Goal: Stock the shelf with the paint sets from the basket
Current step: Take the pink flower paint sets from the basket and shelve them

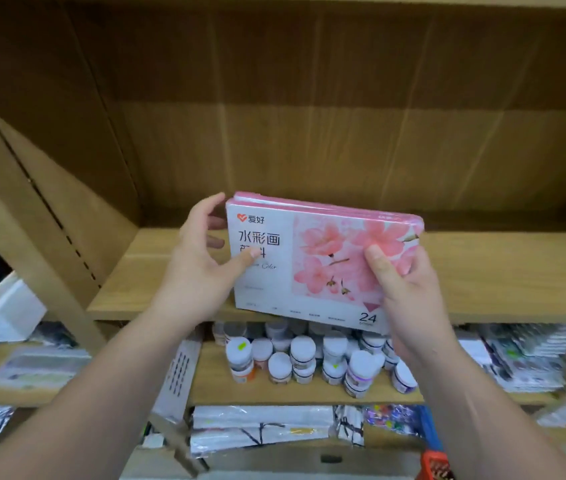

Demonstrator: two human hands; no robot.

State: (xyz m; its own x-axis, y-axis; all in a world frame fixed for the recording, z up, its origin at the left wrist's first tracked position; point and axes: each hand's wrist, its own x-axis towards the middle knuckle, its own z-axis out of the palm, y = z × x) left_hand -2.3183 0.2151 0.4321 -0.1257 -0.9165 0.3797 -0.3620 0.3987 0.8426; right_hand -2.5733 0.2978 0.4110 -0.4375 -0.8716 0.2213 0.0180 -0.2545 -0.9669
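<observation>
A stack of flat paint sets, white with pink blossoms and a "24" mark, stands on edge at the front of a bare wooden shelf. My left hand grips its left end, thumb on the front face and fingers behind. My right hand holds the right end, thumb pressed on the flower picture. At least two sets show by their pink top edges. A red basket peeks in at the bottom right, its contents out of sight.
Cardboard lines the back wall and left side of the shelf bay. One level down stand several small white-lidded paint jars and packaged goods. Lower still lie plastic-wrapped packs. A white bin sits at far left.
</observation>
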